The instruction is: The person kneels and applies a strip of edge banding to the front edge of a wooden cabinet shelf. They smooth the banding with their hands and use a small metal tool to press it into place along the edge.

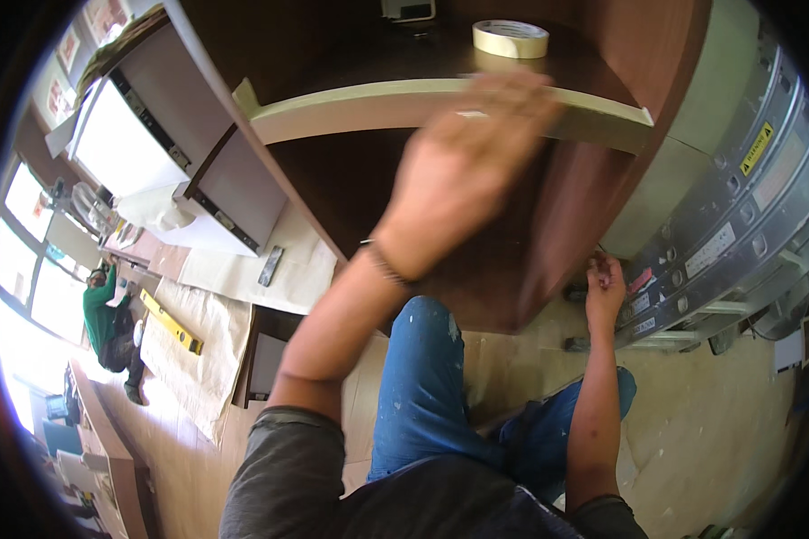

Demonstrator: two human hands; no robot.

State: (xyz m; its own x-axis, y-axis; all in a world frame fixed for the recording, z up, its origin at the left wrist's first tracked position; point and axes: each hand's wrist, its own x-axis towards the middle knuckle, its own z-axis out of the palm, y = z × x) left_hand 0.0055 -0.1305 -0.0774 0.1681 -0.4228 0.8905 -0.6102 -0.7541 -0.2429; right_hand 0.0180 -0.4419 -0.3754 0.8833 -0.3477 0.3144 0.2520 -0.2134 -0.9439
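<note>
In front of me stands a dark brown wooden cabinet (661,54) with a shelf across it. A pale strip of tape (351,99) runs along the shelf's front edge. My left hand (467,153) is over that edge, back of the hand up, its fingers smeared by motion and partly hidden. Just beyond the fingertips, a roll of masking tape (511,40) lies flat on the shelf. Low beside the cabinet's right side is my right hand (605,286), raised with curled fingers; what they hold, if anything, I cannot make out.
A metal ladder (719,229) lies along the right. Left are white drawer boxes (121,148) with dark runners, a loose metal piece (271,266) and a yellow spirit level (171,322) on paper sheeting (202,382). Farther left, a person in green (102,305) crouches by a window.
</note>
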